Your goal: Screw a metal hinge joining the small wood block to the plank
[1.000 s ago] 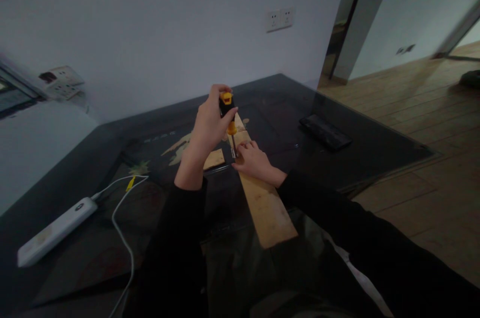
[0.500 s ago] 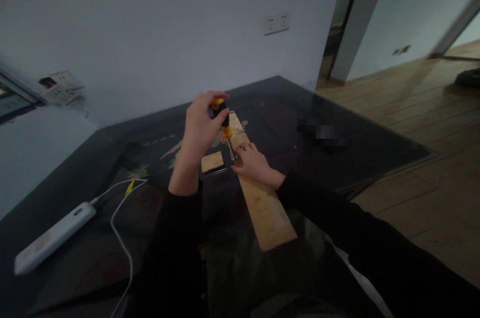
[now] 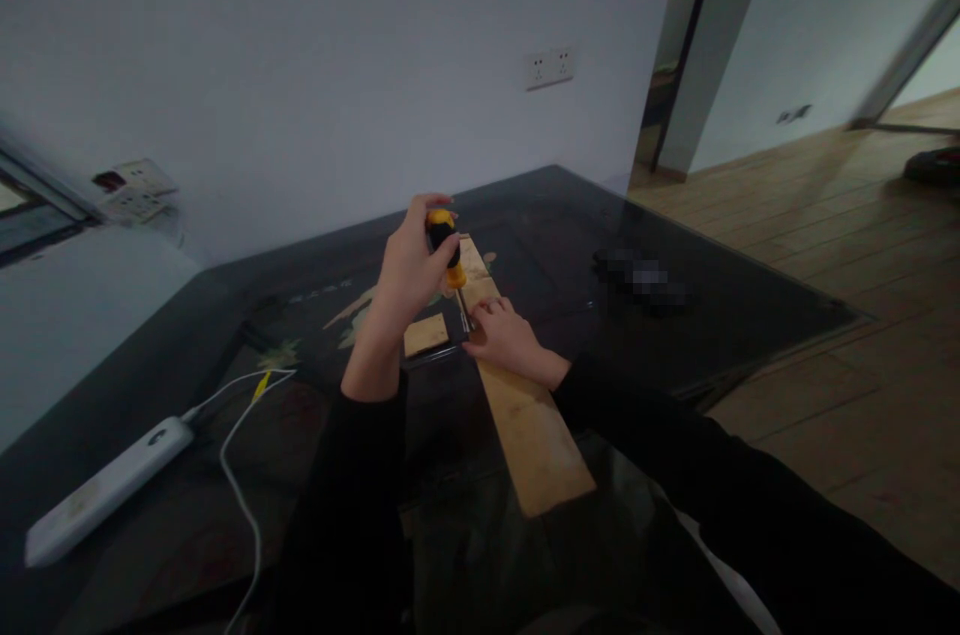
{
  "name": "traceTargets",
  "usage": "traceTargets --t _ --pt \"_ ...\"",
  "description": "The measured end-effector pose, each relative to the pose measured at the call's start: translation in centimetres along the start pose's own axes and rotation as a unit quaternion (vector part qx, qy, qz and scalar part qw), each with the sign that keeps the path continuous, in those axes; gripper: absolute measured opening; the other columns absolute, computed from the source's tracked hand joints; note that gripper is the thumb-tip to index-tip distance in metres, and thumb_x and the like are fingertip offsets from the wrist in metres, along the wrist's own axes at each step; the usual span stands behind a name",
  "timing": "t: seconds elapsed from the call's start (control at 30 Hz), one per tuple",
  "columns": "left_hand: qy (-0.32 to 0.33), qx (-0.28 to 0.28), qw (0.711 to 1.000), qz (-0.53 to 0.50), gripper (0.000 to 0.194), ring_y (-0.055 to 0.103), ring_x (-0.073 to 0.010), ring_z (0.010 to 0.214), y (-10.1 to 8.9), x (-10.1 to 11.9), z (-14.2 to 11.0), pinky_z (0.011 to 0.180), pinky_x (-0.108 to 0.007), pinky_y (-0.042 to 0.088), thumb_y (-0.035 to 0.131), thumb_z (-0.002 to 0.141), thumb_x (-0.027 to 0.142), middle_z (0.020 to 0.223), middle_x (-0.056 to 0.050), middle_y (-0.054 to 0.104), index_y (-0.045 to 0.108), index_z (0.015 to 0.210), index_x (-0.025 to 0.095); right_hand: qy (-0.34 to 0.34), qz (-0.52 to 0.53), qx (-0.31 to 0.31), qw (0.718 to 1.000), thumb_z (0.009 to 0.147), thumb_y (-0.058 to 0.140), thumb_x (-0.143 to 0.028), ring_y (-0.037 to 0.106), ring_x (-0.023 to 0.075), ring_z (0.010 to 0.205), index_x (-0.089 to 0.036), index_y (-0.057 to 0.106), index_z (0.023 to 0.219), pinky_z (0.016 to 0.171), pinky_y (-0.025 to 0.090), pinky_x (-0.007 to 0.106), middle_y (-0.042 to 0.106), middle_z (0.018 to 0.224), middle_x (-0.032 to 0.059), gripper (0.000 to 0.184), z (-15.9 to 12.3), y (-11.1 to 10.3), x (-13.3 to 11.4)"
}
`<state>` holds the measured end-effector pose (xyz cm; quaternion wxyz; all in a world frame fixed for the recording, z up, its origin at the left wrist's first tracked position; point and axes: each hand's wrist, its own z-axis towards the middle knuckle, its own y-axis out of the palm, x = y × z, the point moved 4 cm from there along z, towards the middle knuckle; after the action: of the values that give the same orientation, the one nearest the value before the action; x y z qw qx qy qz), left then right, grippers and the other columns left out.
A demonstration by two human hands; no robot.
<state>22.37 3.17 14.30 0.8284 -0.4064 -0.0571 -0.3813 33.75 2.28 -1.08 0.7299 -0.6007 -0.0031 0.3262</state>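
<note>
My left hand is wrapped round the yellow and black handle of a screwdriver. The screwdriver stands nearly upright, leaning slightly, with its shaft pointing down to a small metal piece at the left edge of a long wooden board. Whether the tip sits in a screw is too small to tell. My right hand rests over the board with its fingers curled beside the shaft, gripping the board by the metal piece. Left of the metal piece, a small square of wood lies flat.
Everything lies on a dark, glossy table against a wall. A white power strip and its cable lie at the left. A dark, blurred object is on the right side. Wall sockets are behind.
My left hand and the screwdriver handle have shifted left and tilted a little, the tip staying by the metal piece. My right hand keeps its place on the board. The view has tipped slightly.
</note>
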Motion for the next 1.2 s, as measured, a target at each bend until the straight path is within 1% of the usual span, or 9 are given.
traceTargets --t 0.17,0.37,0.57,0.63,0.7,0.83,0.9,1.1,1.2 --pt "-0.003 0.005 1.0 0.006 0.033 0.065 -0.0204 0.102 0.4 -0.2 -0.1 0.091 -0.038 0.054 0.06 0.087 0.013 0.114 -0.006 0.068 0.058 0.119 0.023 0.005 0.002 -0.008 1.0 0.085 0.069 -0.042 0.047 0.0312 0.125 -0.013 0.064 0.124 0.104 0.046 0.04 0.061 0.131 0.015 0.048 0.0 -0.1 -0.1" --pt "-0.013 0.085 0.995 0.043 0.021 0.063 -0.0204 0.1 0.2 0.7 -0.1 0.086 -0.035 0.055 0.072 0.083 0.02 0.105 -0.005 0.065 0.066 0.103 0.023 0.009 0.0 -0.013 1.0 0.085 0.069 -0.041 0.047 0.0312 0.125 -0.014 0.065 0.12 0.105 0.045 0.04 0.061 0.13 0.0139 0.045 0.1 -0.3 -0.3" --pt "-0.009 0.036 0.999 -0.005 0.033 0.066 -0.018 0.094 -0.4 0.0 0.0 0.082 -0.033 0.056 0.066 0.084 0.012 0.104 -0.003 0.069 0.06 0.114 0.025 0.003 0.002 -0.005 1.0 0.086 0.069 -0.041 0.048 0.0314 0.124 -0.014 0.065 0.12 0.103 0.047 0.041 0.062 0.128 0.0147 0.043 0.0 -0.1 -0.1" --pt "-0.016 0.024 0.999 -0.015 0.032 0.066 -0.0175 0.093 -0.4 -0.1 -0.1 0.082 -0.033 0.056 0.063 0.085 0.01 0.106 -0.004 0.069 0.058 0.114 0.025 -0.002 0.004 0.002 1.0 0.086 0.068 -0.041 0.049 0.0311 0.123 -0.014 0.065 0.122 0.102 0.047 0.041 0.062 0.129 0.0147 0.045 0.0 0.0 -0.1" --pt "-0.018 0.031 0.999 -0.003 0.026 0.066 -0.0179 0.095 -0.3 0.1 -0.1 0.083 -0.034 0.056 0.062 0.087 0.011 0.106 -0.005 0.068 0.059 0.11 0.024 -0.005 0.003 0.005 1.0 0.086 0.068 -0.041 0.049 0.0307 0.123 -0.014 0.064 0.123 0.102 0.047 0.041 0.062 0.129 0.0146 0.046 0.0 0.1 0.0" --pt "-0.018 0.093 0.995 0.039 0.018 0.063 -0.0183 0.097 -0.5 0.8 -0.3 0.083 -0.033 0.056 0.068 0.085 0.017 0.107 -0.005 0.063 0.063 0.101 0.022 -0.003 0.003 0.001 1.0 0.085 0.069 -0.042 0.049 0.0305 0.123 -0.015 0.065 0.122 0.102 0.047 0.041 0.062 0.129 0.0145 0.046 0.0 0.0 -0.1" --pt "-0.014 0.106 0.993 0.045 0.018 0.063 -0.0173 0.094 -0.7 1.0 -0.2 0.081 -0.031 0.056 0.07 0.083 0.017 0.104 -0.004 0.063 0.065 0.099 0.023 0.0 0.005 -0.002 1.0 0.085 0.069 -0.041 0.048 0.0303 0.123 -0.015 0.065 0.122 0.102 0.046 0.04 0.062 0.128 0.0141 0.045 0.0 -0.1 -0.2" --pt "0.017 0.062 0.997 0.033 0.022 0.065 -0.0167 0.095 -1.0 0.8 -0.1 0.082 -0.03 0.056 0.061 0.088 0.014 0.101 -0.004 0.068 0.068 0.107 0.023 0.007 0.001 -0.016 1.0 0.086 0.068 -0.041 0.047 0.0312 0.126 -0.014 0.065 0.12 0.103 0.046 0.041 0.061 0.129 0.0145 0.043 0.1 -0.3 -0.3" --pt "0.009 0.08 0.996 0.04 0.017 0.066 -0.0175 0.094 -0.9 0.8 -0.2 0.083 -0.031 0.055 0.063 0.088 0.018 0.101 -0.004 0.071 0.068 0.104 0.023 0.006 -0.001 -0.015 1.0 0.086 0.068 -0.041 0.047 0.0313 0.125 -0.014 0.065 0.119 0.103 0.046 0.041 0.061 0.128 0.0142 0.042 0.1 -0.2 -0.3"
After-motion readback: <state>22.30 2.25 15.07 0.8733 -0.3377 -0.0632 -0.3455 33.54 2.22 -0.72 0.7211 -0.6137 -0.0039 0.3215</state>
